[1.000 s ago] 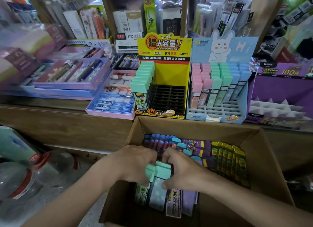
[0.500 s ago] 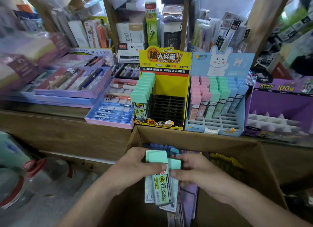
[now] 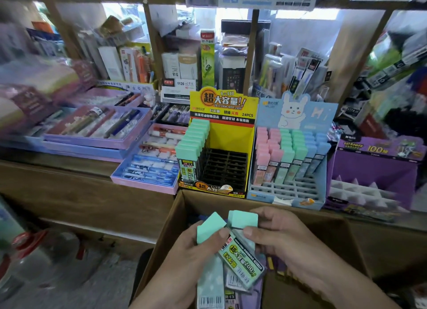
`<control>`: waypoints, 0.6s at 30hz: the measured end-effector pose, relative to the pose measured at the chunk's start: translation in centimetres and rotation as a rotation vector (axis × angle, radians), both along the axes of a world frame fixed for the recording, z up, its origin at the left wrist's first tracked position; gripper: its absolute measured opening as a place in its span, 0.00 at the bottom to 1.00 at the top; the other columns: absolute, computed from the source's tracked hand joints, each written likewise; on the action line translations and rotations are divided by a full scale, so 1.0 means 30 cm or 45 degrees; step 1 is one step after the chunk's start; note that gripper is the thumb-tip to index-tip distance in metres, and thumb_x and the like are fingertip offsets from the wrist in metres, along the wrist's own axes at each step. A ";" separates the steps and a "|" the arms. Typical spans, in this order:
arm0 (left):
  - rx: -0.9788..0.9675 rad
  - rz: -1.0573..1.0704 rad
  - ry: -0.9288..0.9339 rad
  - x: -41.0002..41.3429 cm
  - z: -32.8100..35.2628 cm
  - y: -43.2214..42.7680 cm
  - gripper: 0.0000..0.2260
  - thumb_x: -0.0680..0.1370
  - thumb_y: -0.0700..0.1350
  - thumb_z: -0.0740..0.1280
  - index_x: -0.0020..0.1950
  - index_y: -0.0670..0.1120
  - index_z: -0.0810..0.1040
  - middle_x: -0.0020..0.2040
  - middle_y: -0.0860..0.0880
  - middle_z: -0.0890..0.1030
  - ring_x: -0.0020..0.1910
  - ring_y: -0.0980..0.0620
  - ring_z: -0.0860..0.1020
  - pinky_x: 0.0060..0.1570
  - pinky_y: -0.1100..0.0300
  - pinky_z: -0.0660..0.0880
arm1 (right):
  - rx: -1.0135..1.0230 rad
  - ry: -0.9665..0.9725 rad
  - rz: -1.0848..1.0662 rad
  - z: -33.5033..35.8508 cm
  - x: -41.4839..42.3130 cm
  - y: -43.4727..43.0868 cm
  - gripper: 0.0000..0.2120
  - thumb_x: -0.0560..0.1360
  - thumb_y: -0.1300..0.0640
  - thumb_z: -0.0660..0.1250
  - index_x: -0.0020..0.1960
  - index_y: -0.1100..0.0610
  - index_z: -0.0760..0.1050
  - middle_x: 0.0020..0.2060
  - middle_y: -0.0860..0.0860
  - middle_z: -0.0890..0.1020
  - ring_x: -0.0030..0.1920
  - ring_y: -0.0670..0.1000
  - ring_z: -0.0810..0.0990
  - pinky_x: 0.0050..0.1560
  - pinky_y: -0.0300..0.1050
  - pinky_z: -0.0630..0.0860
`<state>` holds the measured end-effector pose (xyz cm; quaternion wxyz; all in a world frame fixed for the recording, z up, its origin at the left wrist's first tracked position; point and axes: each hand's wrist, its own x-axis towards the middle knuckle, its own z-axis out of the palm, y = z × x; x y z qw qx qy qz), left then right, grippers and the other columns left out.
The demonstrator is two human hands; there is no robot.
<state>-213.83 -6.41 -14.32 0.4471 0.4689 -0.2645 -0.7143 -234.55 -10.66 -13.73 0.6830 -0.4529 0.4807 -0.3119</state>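
- Mint-green caps are topping the lead cases (image 3: pixel 231 258), a small fan of flat, slim plastic boxes that both hands are holding just above the open cardboard box (image 3: pixel 161 244).
- The labelled case (image 3: pixel 242 260) is lying on top of the fan, showing a yellow-green sticker with black print and dark leads behind clear plastic just under its cap.
- Its long axis is running on a slant. The cap is pointing up towards the far wall of the box, and the foot is pointing down towards the box's near right corner.
- The pale case (image 3: pixel 210 283) is sitting at the left of the fan, wearing a light dotted wrapper with a barcode at its foot.
- Its cap is leaning a little to the left of the labelled one, and its body is running almost straight down towards the near edge of the box.
- More cases are peeking out beneath these two; how many, I cannot tell.
- The left hand (image 3: pixel 191 255) is gripping the left side of the fan over the box's left half, with its thumb lying across just below the caps.
- The right hand (image 3: pixel 284 241) is pinching the labelled case just under its cap, with the thumb on its face and the fingers curling behind it, over the box's right half.
- Just beyond the far wall of the box, a yellow display stand (image 3: pixel 221 135) is holding one row of similar mint-capped cases in its left column, with black slots showing beside them.
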 end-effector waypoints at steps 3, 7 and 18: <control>-0.028 0.000 -0.023 -0.005 -0.015 -0.005 0.12 0.72 0.47 0.76 0.53 0.44 0.85 0.53 0.36 0.85 0.53 0.38 0.85 0.46 0.53 0.82 | -0.059 0.046 -0.011 0.011 0.009 -0.004 0.12 0.75 0.61 0.76 0.57 0.52 0.84 0.54 0.56 0.87 0.54 0.59 0.86 0.49 0.50 0.81; -0.001 -0.020 -0.052 0.003 -0.036 -0.010 0.14 0.70 0.48 0.76 0.53 0.45 0.86 0.54 0.38 0.86 0.53 0.40 0.85 0.48 0.53 0.81 | -0.133 0.199 -0.011 0.031 0.022 -0.010 0.16 0.75 0.61 0.76 0.60 0.48 0.84 0.53 0.50 0.88 0.54 0.52 0.86 0.53 0.49 0.84; 0.060 0.051 -0.034 0.032 -0.064 -0.016 0.21 0.63 0.48 0.77 0.53 0.40 0.86 0.51 0.37 0.86 0.50 0.38 0.85 0.43 0.53 0.82 | -0.425 0.454 -0.096 0.099 0.012 -0.059 0.14 0.76 0.63 0.75 0.52 0.44 0.84 0.46 0.46 0.89 0.49 0.46 0.87 0.56 0.48 0.82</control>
